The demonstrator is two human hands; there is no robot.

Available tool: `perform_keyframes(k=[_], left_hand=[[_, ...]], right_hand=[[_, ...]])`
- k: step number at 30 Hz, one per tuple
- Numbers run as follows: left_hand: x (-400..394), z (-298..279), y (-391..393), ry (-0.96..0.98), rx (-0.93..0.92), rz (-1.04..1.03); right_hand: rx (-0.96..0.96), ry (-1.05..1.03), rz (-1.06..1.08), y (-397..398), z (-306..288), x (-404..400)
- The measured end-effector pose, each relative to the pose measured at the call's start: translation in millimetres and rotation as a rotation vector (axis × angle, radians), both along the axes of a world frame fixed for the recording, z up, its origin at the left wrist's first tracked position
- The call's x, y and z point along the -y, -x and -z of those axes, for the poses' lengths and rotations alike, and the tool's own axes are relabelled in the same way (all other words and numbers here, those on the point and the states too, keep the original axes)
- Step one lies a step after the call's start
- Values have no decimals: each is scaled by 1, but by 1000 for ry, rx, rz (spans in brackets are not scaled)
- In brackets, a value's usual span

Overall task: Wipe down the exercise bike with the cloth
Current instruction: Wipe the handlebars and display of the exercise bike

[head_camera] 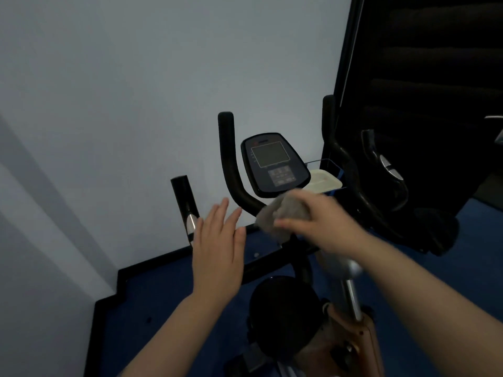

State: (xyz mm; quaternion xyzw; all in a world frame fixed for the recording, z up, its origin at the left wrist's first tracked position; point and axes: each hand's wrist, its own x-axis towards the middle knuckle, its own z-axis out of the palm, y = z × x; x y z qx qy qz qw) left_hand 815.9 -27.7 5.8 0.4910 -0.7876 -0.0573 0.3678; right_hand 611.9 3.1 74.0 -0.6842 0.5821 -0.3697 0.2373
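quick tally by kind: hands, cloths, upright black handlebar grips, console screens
hands: 2, left hand open, right hand gripping the cloth
cloths: 1, grey cloth
upright black handlebar grips: 2, left grip, right grip
console screens: 1, console
total: 6

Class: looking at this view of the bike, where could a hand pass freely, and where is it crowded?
Free: the gap between the short post and the left handlebar, where the left hand hovers flat. Crowded: under the console, where the right hand grips the cloth against the handlebar bend, and the white tray sits beside the console.
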Motion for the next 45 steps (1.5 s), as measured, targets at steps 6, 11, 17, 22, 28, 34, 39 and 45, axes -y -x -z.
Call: perform_keyframes(k=[6, 11, 17, 22, 28, 34, 39, 45], left_hand=[[-3, 5, 15, 33, 182, -169], [-6, 10, 19, 53, 326, -238], [-3, 13, 23, 152, 309, -236], [-6, 17, 24, 277, 268, -245], [-2, 14, 24, 356, 306, -278], [-3, 16, 24, 391, 336, -251], [-1, 16, 22, 347, 299, -220], [-2, 17, 26, 323, 280, -222]], right_hand=[[-41, 34, 256, 19, 23, -2], [-88, 49, 327, -7, 76, -31], [-131, -156, 220, -5, 58, 2], [-56, -4, 196, -2, 77, -14], [-117, -159, 264, -3, 60, 17], [-86, 171, 315, -17, 84, -31], [-95, -168, 168, 5, 63, 18], [-94, 81, 230, 5, 91, -31]])
